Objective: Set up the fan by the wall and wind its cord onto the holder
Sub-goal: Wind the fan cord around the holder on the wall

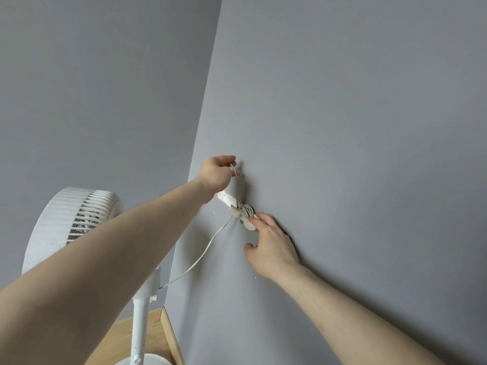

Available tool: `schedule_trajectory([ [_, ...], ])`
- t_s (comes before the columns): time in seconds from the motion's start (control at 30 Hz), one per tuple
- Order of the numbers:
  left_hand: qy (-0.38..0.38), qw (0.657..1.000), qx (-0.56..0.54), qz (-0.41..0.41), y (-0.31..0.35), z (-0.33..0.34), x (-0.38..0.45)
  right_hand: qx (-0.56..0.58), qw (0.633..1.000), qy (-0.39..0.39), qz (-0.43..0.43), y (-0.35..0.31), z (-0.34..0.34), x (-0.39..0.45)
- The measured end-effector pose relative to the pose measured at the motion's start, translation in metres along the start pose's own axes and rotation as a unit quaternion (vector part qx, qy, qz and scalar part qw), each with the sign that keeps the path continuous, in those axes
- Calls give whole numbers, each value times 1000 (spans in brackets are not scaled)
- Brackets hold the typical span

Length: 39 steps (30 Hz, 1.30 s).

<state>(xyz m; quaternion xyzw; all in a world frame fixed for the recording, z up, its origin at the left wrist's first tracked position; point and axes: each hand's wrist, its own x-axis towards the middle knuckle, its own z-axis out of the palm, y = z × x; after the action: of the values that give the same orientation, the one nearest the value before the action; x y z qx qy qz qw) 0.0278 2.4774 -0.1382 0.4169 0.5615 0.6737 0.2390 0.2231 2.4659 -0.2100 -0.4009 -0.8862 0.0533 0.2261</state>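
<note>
A: L fingers?
B: Left hand thumb and forefinger pinch the cord just above the holder, other fingers curled in. Hand is close to the wall.
A: R fingers?
B: Right hand fingers mostly straight, loosely spread. Fingertips touch the lower end of the holder and the wound loops; thumb sticks out to the left, off everything. Grips nothing.
A: Holder?
B: White, fixed to the grey wall, tilted, betw. the two hands. Several turns of cord are bunched at its middle.
A: Rest of the cord?
B: Flat, white. Drops slack from the holder, down-left to the fan.
A: Fan?
B: White pedestal type. Stands in the corner just left of the wall edge, grille facing right, pole down to a round base on the wood floor. Left forearm crosses in front of it.
A: Any brand, label, text?
B: None legible on fan or holder.
</note>
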Motion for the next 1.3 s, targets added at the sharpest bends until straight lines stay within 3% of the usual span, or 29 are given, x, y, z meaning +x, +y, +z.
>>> schedule_trajectory([
  [0.1, 30, 986, 140, 81, 15, 1, -1, -9, 1000, -11, 2, 0, -1, 1],
  [0.23, 63, 891, 390, 225, 19, 5, 0, -10, 1000, -20, 2, 0, -2, 0],
  [0.43, 109, 844, 477, 220, 36, 3, -9, -16, 999, -32, -1, 2, -5, -1],
  [0.63, 110, 872, 452, 154, 73, -4, -20, -10, 999, -32, -3, 2, -6, -3],
  [0.8, -1, 906, 417, 68, 97, 3, -36, 7, 999, -48, 9, -2, -13, -5],
  [0.93, -81, 933, 351, 7, 98, 12, -50, 107, 993, 9, 39, -4, -17, -8],
  [1.0, -121, 939, 320, -18, 92, 17, -59, 262, 960, 19, 103, -4, -21, -10],
  [1.1, -168, 946, 274, -42, 78, 23, -69, 464, 874, -38, 140, -7, -32, -18],
  [1.2, -196, 947, 252, -38, 67, 29, -74, 545, 824, -75, 139, -11, -40, -28],
  [1.3, -206, 938, 279, -11, 55, 26, -75, 612, 770, -48, 172, -9, -44, -32],
])
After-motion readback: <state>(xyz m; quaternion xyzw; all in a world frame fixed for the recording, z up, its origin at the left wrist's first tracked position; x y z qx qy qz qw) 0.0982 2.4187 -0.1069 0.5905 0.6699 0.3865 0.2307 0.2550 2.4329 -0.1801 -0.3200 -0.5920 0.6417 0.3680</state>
